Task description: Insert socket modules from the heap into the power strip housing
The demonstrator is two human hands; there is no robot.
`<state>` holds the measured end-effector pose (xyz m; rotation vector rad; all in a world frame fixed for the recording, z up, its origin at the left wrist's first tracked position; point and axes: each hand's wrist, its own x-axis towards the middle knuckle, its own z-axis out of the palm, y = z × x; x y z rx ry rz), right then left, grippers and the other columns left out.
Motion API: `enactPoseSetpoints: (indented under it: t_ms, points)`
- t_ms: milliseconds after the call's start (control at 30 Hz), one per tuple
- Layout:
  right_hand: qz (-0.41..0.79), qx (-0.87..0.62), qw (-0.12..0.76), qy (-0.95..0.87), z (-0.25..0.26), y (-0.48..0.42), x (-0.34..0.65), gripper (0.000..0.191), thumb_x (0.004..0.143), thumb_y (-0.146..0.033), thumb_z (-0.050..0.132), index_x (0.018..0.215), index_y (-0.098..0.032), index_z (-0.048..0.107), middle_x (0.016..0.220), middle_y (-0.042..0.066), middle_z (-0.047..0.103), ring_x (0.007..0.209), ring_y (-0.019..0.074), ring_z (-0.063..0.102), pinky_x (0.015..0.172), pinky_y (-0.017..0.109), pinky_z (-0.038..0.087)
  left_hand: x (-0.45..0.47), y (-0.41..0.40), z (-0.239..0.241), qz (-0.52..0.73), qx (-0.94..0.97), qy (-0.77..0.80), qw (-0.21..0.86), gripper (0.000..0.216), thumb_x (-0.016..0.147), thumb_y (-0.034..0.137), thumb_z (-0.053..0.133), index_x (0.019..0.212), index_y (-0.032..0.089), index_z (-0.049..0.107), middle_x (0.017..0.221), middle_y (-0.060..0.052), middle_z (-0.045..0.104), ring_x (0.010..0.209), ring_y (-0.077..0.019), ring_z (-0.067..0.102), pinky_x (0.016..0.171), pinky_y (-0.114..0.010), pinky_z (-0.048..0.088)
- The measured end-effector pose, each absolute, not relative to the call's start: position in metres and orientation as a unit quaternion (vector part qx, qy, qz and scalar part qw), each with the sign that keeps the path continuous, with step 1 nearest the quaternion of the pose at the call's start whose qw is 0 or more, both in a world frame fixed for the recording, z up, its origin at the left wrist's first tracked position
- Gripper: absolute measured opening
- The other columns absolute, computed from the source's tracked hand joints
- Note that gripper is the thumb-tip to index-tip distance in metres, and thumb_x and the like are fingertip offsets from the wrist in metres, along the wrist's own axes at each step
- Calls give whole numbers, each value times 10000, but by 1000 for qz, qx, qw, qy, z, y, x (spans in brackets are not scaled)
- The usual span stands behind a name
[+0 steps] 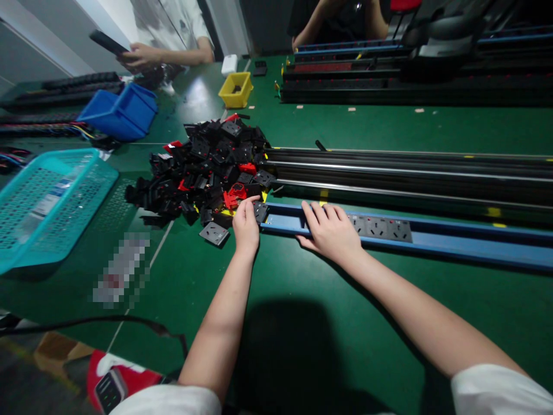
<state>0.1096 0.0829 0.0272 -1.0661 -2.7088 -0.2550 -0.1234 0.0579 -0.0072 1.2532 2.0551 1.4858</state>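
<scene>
My left hand point(246, 222) is closed on a black socket module point(260, 211) at the left end of a long blue rail point(453, 239). Lying flat on the rail just to the right is my right hand point(330, 227), fingers spread over it. Beyond that hand, black socket modules point(380, 227) sit in a row inside the rail. A heap of loose black and red socket modules point(207, 170) lies just behind my left hand. One loose module point(213, 233) rests flat on the green table point(302, 300) to the left of my wrist.
A teal mesh basket point(47, 202) stands at the left. Blue bins point(121, 112) and a yellow bin point(236, 89) sit further back. Long black rails point(410, 173) run behind the blue one, more at the far right. Two other people's hands point(138, 56) work at the far edge.
</scene>
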Motion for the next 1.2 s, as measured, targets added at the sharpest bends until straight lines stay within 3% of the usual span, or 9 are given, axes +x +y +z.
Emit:
enactPoseSetpoints:
  t_ms: [333, 500, 767, 1000, 1200]
  points:
    - [-85, -364, 110, -921, 27, 83, 109, 716, 978, -504, 476, 1501, -20, 408, 1363, 225, 582, 1105, 357, 533, 967, 453, 356, -121, 57, -7, 492, 431, 747, 124, 470, 1042, 468, 318, 1043, 189, 695, 939, -49, 698, 859, -167, 619, 785, -278, 438]
    - [-87, -364, 105, -921, 27, 83, 109, 725, 977, -515, 473, 1503, -22, 399, 1368, 216, 578, 1105, 358, 532, 968, 452, 355, -120, 56, -7, 497, 427, 746, 118, 503, 1032, 532, 318, 1059, 185, 681, 969, -60, 698, 875, -174, 624, 800, -287, 448]
    - [-74, -367, 107, -921, 27, 83, 109, 744, 951, -511, 526, 1498, -22, 407, 1368, 229, 576, 1112, 356, 526, 960, 449, 352, -114, 54, -6, 507, 418, 743, 123, 491, 1041, 495, 300, 1096, 183, 675, 1008, -73, 715, 896, -178, 647, 829, -293, 477]
    - [-82, -368, 105, -920, 27, 83, 109, 723, 968, -507, 491, 1496, -22, 406, 1360, 214, 581, 1103, 361, 528, 969, 454, 359, -117, 54, -11, 478, 461, 730, 163, 600, 1033, 537, 264, 1189, 183, 722, 1199, -108, 735, 1136, -235, 652, 1014, -370, 467]
    - [-79, -367, 106, -921, 29, 83, 108, 719, 962, -498, 503, 1492, -21, 413, 1357, 221, 582, 1101, 358, 532, 969, 453, 362, -119, 54, -14, 476, 464, 726, 177, 591, 1024, 547, 305, 1227, 179, 721, 1209, -116, 739, 1148, -243, 662, 1033, -386, 476]
